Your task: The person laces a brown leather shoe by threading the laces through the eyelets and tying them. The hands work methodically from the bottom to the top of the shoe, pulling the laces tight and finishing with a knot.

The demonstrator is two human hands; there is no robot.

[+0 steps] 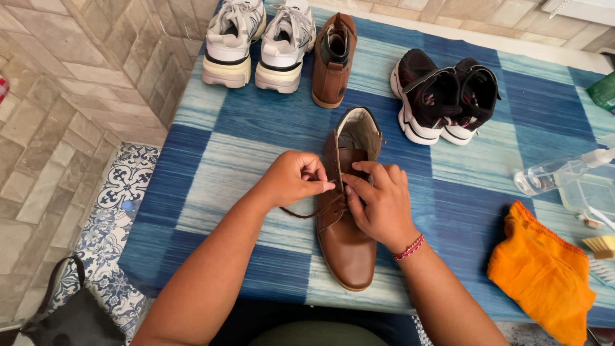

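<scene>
A brown leather ankle boot (346, 247) lies on a blue checked tablecloth (230, 147), toe towards me. My left hand (293, 179) pinches a dark brown lace (301, 212) at the boot's left side. My right hand (378, 200) rests on the boot's lacing area, fingers pressed to the eyelets, touching the left fingertips. A red beaded bracelet (409, 247) circles my right wrist.
At the table's far edge stand a pair of white sneakers (257, 45), a second brown boot (333, 61) and a pair of black sneakers (443, 96). On the right lie an orange cloth (541, 275), a clear spray bottle (554, 172), a plastic tub (592, 191) and a brush (600, 245). A black bag (73, 317) sits on the tiled floor.
</scene>
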